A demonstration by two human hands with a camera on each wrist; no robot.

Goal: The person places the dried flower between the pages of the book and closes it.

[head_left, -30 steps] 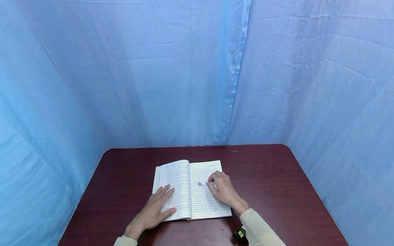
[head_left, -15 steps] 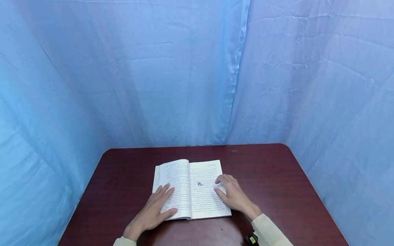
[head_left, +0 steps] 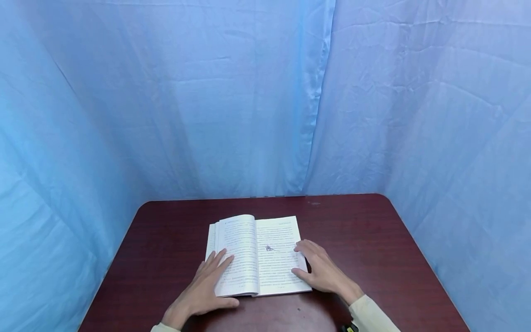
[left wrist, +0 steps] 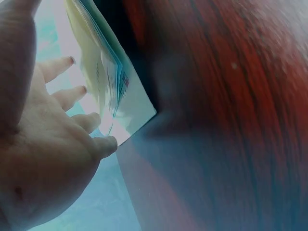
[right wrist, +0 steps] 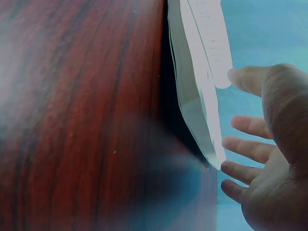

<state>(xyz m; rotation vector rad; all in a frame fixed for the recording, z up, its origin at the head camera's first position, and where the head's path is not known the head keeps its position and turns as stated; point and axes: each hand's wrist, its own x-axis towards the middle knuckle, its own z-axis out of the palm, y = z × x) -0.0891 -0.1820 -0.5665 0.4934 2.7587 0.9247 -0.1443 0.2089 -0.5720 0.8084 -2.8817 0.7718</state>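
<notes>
An open book [head_left: 275, 272] with printed pages lies on the table, its left-hand pages bulging up near the spine. On the right page rests a small, dark silvery ornament [head_left: 269, 248] with a thin stem pointing right; its exact kind is too small to make out. My left hand [head_left: 202, 290] lies with spread fingers over the left page's lower outer part, its thumb just below the bottom edge. At the right page's outer edge is my right hand [head_left: 325, 273], fingers loosely bent and holding nothing. The left wrist view shows extended fingers [left wrist: 70, 97] beside the page edges.
The dark red wooden table [head_left: 166, 235] reaches back to blue curtains [head_left: 232, 115], which hang around its far side and both flanks. A black device with a yellow mark [head_left: 350, 328] sits at the right wrist.
My right hand has let go of the ornament's stem and drawn back right and nearer to the page's outer edge. My left thumb has slid off the page to below the book.
</notes>
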